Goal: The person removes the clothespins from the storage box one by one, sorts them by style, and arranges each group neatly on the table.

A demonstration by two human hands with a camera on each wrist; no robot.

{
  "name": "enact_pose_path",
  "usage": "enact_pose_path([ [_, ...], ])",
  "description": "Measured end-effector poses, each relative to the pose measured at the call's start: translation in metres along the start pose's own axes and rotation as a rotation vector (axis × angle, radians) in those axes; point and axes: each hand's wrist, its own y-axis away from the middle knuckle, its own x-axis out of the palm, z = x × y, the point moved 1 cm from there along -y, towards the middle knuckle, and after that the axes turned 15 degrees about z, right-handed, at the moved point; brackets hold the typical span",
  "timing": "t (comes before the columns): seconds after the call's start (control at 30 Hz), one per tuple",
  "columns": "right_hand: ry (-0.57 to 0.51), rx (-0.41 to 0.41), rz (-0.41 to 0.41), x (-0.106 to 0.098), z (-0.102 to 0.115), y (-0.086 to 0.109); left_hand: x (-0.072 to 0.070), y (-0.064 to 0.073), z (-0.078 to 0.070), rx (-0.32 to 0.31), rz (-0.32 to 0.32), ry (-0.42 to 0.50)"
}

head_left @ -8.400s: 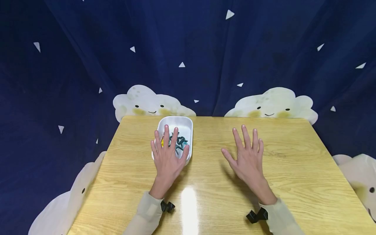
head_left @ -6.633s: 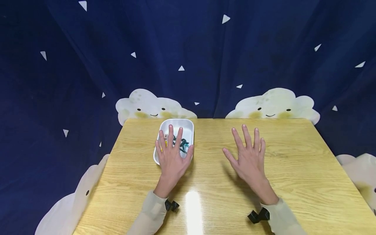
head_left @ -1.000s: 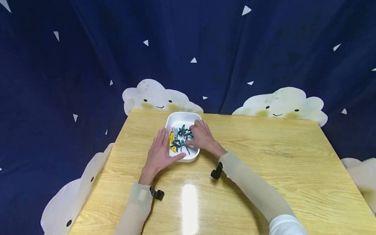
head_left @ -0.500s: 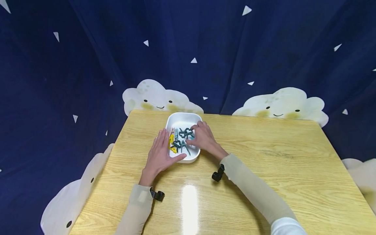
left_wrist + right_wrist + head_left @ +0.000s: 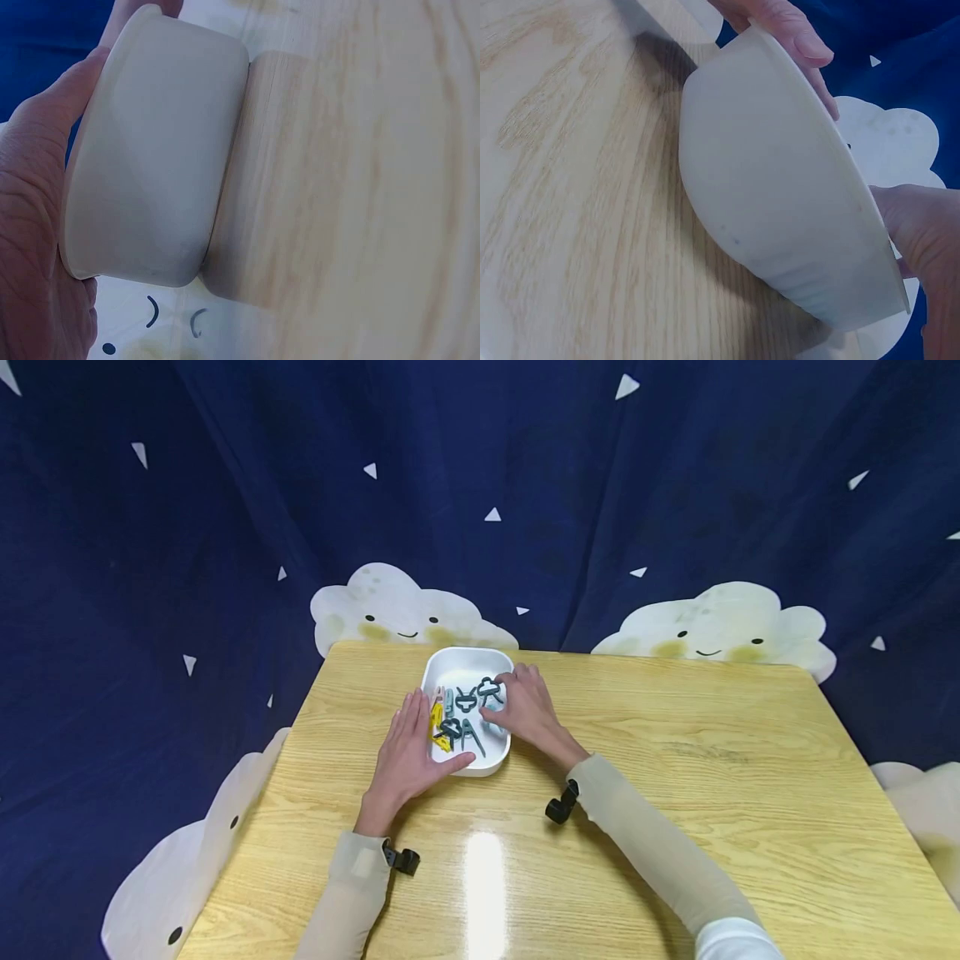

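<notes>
A white plastic tub holds several small clips. My left hand lies along its left side, fingers straight, thumb stretched over the front rim. In the left wrist view that hand presses against the tub's rim. My right hand reaches over the right rim, its index finger and thumb at a dark green clip with two legs. A second dark green clip lies left of it, and another nearer the front. The right wrist view shows mostly the tub's outer wall; the clips are hidden there.
Also in the tub are yellow clips, a pale blue clip, a pink clip and a grey-green clip. The wooden table ends at a dark blue curtain with cloud prints.
Both hands earlier hovered spread apart; the left moved to the tub's side, the right into it. In the last half second the right hand drew one dark green clip rightward, away from another.
</notes>
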Motion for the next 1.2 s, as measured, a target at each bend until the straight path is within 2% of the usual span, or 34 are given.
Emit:
enact_pose_path([
  [0.23, -0.001, -0.005, -0.051, -0.007, -0.008, 0.003, 0.001, 0.000, -0.001, 0.001, -0.003, 0.007],
  [0.53, -0.037, -0.004, -0.075, -0.016, -0.011, 0.004, 0.001, 0.002, -0.001, -0.015, 0.010, 0.014],
  [0.87, -0.085, 0.040, -0.111, -0.024, -0.025, 0.009, 0.000, 0.002, -0.001, -0.017, 0.016, 0.014],
  [1.2, -0.127, 0.067, -0.142, -0.032, -0.041, 0.016, 0.000, 0.000, -0.003, -0.001, -0.006, 0.012],
])
